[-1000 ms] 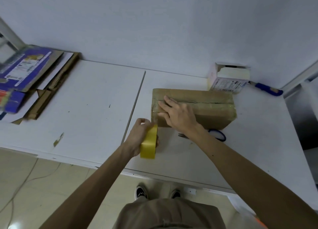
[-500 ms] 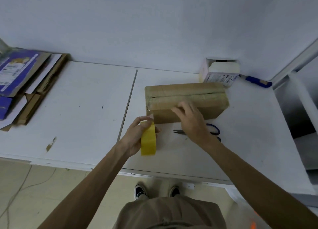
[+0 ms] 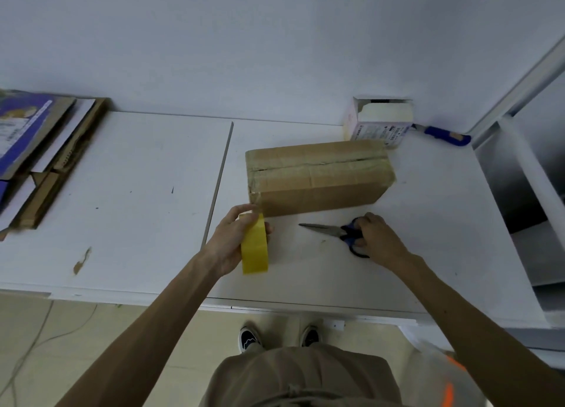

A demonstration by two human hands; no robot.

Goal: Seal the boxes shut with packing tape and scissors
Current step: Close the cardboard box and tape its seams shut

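Two tools are readied beside the cardboard box (image 3: 318, 177) on the counter (image 3: 137, 192): the tape roll (image 3: 255, 249) clamped in the left hand (image 3: 229, 241) at the box corner, the scissors (image 3: 331, 230) gripped by curled fingers (image 3: 365, 220) of the right hand (image 3: 380, 238), seemingly for cutting

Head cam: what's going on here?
A person is taping a cardboard box shut on a white table. The left hand holds a yellow tape roll at the box's near left corner. The right hand grips the scissors lying in front of the box, probably to cut the tape.
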